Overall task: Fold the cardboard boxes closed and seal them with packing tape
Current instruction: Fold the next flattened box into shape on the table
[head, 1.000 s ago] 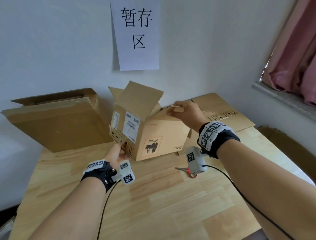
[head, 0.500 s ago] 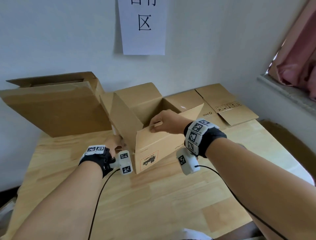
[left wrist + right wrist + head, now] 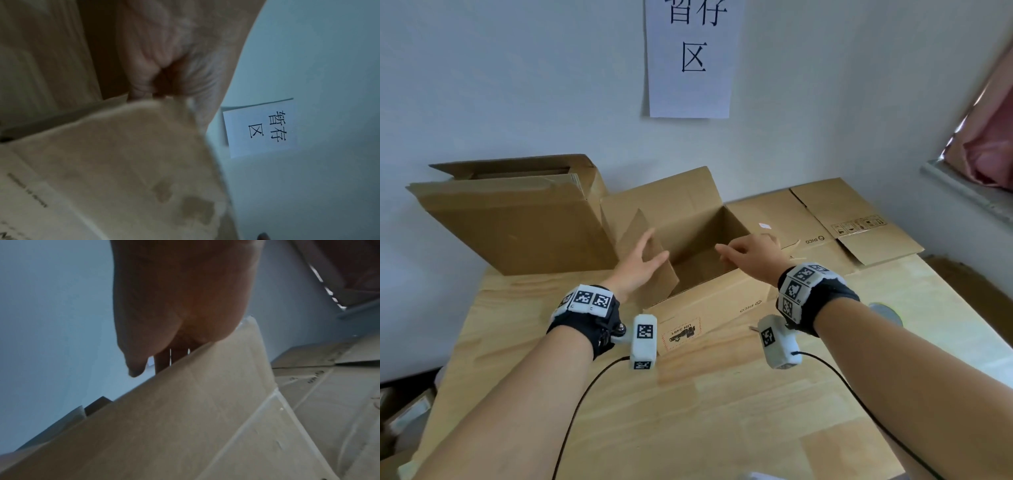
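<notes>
Open cardboard box (image 3: pixel 709 301) upright near the middle of the wooden counter (image 3: pixel 688 411), printed front wall nearest, top flaps up. Left hand (image 3: pixel 638 265) at the box's left flap (image 3: pixel 650 260), fingers straight and spread, flat against the cardboard. Right hand (image 3: pixel 751 257) just over the right rim, fingers extended and loose, gripping nothing. Beyond, flattened boxes (image 3: pixel 859 222) lying at the right, larger open box (image 3: pixel 517 219) tipped at the left, paper sign (image 3: pixel 690 58) on the wall
</notes>
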{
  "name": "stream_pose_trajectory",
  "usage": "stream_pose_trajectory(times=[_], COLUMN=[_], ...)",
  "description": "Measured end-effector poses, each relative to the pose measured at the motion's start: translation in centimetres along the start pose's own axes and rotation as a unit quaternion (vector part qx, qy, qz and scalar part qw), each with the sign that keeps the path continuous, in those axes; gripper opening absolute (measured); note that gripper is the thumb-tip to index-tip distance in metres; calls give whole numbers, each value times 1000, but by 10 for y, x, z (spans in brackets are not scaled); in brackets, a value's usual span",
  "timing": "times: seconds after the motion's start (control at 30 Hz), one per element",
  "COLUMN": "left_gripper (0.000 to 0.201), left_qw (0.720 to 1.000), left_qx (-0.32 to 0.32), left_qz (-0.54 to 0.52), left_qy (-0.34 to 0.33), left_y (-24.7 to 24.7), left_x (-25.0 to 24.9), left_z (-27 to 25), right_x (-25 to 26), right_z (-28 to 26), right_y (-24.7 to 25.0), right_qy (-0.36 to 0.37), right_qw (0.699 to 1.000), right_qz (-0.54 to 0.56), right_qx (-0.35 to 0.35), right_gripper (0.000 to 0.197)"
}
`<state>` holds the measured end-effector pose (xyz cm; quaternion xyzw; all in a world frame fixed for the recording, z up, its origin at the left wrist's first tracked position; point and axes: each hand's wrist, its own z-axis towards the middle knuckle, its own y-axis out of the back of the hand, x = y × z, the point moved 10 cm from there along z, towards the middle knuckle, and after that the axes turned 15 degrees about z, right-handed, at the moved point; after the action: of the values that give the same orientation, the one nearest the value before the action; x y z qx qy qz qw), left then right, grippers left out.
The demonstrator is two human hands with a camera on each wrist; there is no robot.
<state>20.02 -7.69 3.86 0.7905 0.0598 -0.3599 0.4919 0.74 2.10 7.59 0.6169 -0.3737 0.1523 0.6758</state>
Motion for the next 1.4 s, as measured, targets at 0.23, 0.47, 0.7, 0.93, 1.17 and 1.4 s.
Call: stream_pose_trajectory(times=[0.23, 0.47, 0.7, 0.93, 1.17, 1.4], left_gripper=[48, 58, 96, 106, 103, 97], left_qw=[990, 978, 967, 920, 930, 939], left_qx=[111, 165, 212, 223, 166, 133], left_qz=[83, 125, 141, 315, 307, 293], left_qy=[-23, -35, -30, -70, -114, -122], left_y=[-37, -63, -67, -83, -82, -81], left_x=[13, 27, 48, 53, 61, 65], left_z=[-1, -14, -32, -39, -35, -35], right_x=[-54, -98, -118, -115, -133, -137], right_z=[-15, -24, -46, -43, -51, -39], right_y=[37, 28, 16, 11, 1, -1], right_qy=[-89, -172, -256, -262, -321, -331], right_qw=[984, 981, 966, 964, 945, 939], right_qz=[-32, -19, -14, -39, -55, 73], right_qx=[-151, -88, -27, -22, 23, -64], right_gripper=[27, 32, 37, 36, 31, 33])
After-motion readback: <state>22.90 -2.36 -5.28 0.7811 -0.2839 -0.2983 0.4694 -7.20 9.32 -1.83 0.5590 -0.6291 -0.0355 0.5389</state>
